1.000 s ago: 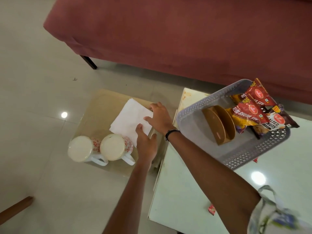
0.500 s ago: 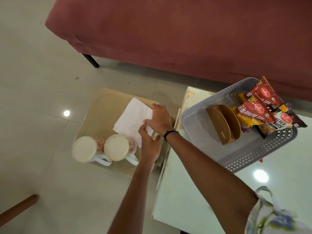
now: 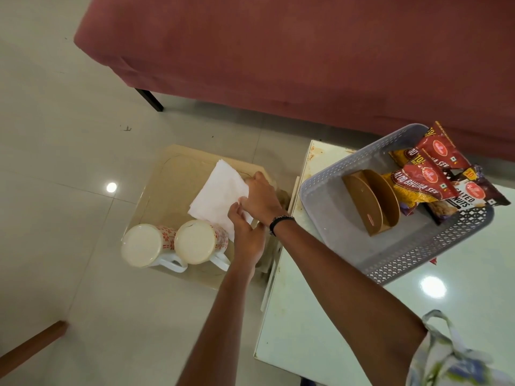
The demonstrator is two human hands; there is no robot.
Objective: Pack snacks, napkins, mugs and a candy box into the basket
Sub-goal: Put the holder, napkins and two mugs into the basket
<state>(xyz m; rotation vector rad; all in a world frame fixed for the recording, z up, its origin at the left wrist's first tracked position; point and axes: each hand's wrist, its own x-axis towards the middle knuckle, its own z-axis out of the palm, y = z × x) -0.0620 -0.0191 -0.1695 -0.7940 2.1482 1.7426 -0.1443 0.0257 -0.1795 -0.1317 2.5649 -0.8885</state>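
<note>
A stack of white napkins [image 3: 217,195] lies on a low beige stool [image 3: 167,185]. My right hand [image 3: 260,197] grips the napkins' right edge and my left hand [image 3: 245,235] pinches their near corner. Two white mugs with red patterns [image 3: 145,245] [image 3: 199,240] stand side by side at the stool's front edge. On the white table [image 3: 328,316] to the right stands the grey perforated basket [image 3: 334,174]. It holds a brown holder [image 3: 370,203] and several red snack packets [image 3: 429,179] at its far right end.
A dark red sofa [image 3: 278,57] on black legs runs across the back. Glossy pale floor tiles surround the stool. A brown wooden piece [image 3: 30,346] shows at the lower left. My patterned sleeve [image 3: 457,358] is at the lower right.
My left hand has slid up from beside the mugs to the napkins' near corner, joining my right hand on the stack. Mugs and basket are unmoved.
</note>
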